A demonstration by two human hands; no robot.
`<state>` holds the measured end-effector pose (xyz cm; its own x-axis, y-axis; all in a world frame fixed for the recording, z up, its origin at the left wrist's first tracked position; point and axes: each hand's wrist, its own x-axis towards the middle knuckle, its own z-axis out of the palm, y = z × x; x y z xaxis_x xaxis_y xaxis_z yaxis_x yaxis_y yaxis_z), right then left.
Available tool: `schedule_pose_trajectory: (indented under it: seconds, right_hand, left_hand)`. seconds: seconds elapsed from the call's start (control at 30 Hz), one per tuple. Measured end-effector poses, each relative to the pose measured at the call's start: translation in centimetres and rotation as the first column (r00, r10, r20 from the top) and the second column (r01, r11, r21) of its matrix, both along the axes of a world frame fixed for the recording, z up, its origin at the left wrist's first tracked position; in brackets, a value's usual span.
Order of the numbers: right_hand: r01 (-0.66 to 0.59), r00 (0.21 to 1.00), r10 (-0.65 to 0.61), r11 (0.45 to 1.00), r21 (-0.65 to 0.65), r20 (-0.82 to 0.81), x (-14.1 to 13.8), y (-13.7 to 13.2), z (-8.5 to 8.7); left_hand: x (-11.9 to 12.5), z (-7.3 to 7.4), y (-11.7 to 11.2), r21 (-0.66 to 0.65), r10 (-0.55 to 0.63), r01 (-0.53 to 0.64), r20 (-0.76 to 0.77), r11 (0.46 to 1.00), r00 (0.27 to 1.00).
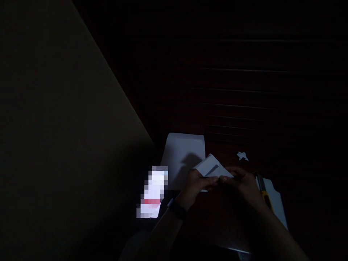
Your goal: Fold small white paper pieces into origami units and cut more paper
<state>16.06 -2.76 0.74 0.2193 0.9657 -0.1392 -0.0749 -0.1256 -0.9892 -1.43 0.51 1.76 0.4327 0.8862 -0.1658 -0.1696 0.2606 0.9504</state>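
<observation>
A folded piece of white paper (213, 166) with creases and a pointed top is held up between both hands. My left hand (196, 184), with a dark band at the wrist, is closed on its lower left edge, thumb in front. My right hand (241, 179) pinches the lower right corner, its thumb close to the left thumb. Behind the left hand lies a flat white sheet (179, 156), and the hands cast a shadow on it. Much of the right hand is dark, so its finger detail is faint.
A lit phone screen (153, 192), blurred out, is at the left. A small folded paper piece (242, 156) lies beyond my right hand. A yellow-and-black cutter (265, 197) rests on white paper (277, 204) at the right. A plain wall (67, 108) borders the left side.
</observation>
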Motion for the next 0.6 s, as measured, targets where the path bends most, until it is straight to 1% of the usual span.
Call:
schedule_pose_trajectory:
  seconds: [0.17,0.27,0.37,0.47,0.53,0.6]
  right_hand:
    - [-0.015,0.995,0.013,1.0,-0.018,-0.104,-0.1,0.0,0.2]
    - [0.02,0.993,-0.021,1.0,-0.014,-0.115,0.1,0.0,0.1]
    - [0.071,0.992,-0.07,0.997,0.0,-0.109,0.3,0.0,0.2]
    - [0.069,0.988,-0.068,0.998,-0.001,-0.136,0.8,0.0,0.4]
    - [0.064,0.984,-0.065,0.998,-0.007,-0.168,1.6,0.0,0.5]
    - [0.107,0.974,-0.107,0.994,-0.01,-0.199,2.6,0.1,0.5]
  left_hand:
    - [0.4,-0.1,-0.3,0.041,0.082,-0.082,0.008,0.996,0.997]
    - [0.3,0.0,-0.3,0.039,0.115,-0.116,0.012,0.993,0.993]
    - [0.2,0.1,-0.4,0.028,0.118,-0.118,0.011,0.993,0.993]
    - [0.2,0.1,-0.4,0.041,0.094,-0.095,0.017,0.995,0.995]
    - [0.0,0.1,-0.3,0.049,0.097,-0.098,0.019,0.994,0.995]
    - [-0.3,0.0,-0.1,0.056,0.127,-0.127,0.018,0.99,0.992]
